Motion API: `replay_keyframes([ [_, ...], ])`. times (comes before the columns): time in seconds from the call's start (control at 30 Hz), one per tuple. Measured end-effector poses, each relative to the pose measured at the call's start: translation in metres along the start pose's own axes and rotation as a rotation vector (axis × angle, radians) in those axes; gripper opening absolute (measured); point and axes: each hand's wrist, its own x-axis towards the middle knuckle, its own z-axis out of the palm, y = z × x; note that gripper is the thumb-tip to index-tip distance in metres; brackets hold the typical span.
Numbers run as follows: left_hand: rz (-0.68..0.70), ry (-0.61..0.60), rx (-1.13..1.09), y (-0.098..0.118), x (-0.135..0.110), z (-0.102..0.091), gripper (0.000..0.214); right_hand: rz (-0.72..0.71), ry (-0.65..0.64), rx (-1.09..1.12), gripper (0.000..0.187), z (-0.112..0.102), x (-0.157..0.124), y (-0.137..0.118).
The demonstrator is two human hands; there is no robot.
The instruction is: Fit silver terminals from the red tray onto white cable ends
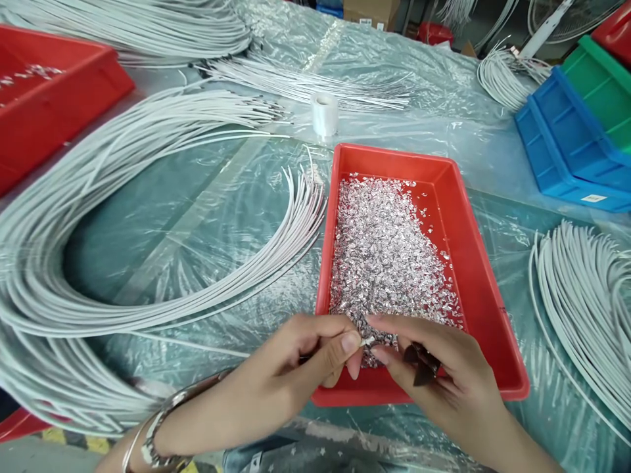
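Observation:
My left hand [323,358] pinches a white cable [365,341] between thumb and forefinger, just above the near end of a red tray [493,315]. A short, pale tip of that cable sticks out toward my right hand [444,374]. The thumb and forefinger of my right hand are slightly apart around the tip; I cannot tell if they touch it. Tucked in the curled fingers of that hand is a dark brown pointed object [422,362], its kind unclear. Small shiny silver scraps [389,256] cover much of the tray's floor beneath both hands.
A large coil of white cables [34,276] lies to the left, and another bundle [586,309] to the right. Behind the tray stands a roll of clear film [324,115]. Blue bins [566,131] are stacked at the right, and a second red tray [59,112] is at far left.

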Motion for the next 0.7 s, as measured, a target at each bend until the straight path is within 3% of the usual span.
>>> replay_keyframes([
  [0.3,-0.077,-0.077,0.082,0.0040,-0.0011,-0.0032,0.037,-0.343,0.061,-0.308,0.025,-0.0029,-0.0003,0.0045],
  [0.5,-0.075,-0.073,0.108,0.0046,0.0002,-0.0025,0.036,-0.341,0.042,-0.362,0.018,-0.0047,0.0002,0.0026],
  [0.7,0.011,-0.071,0.150,0.0046,0.0007,0.0000,0.033,-0.212,-0.001,-0.213,0.021,-0.0042,-0.0023,0.0008],
])
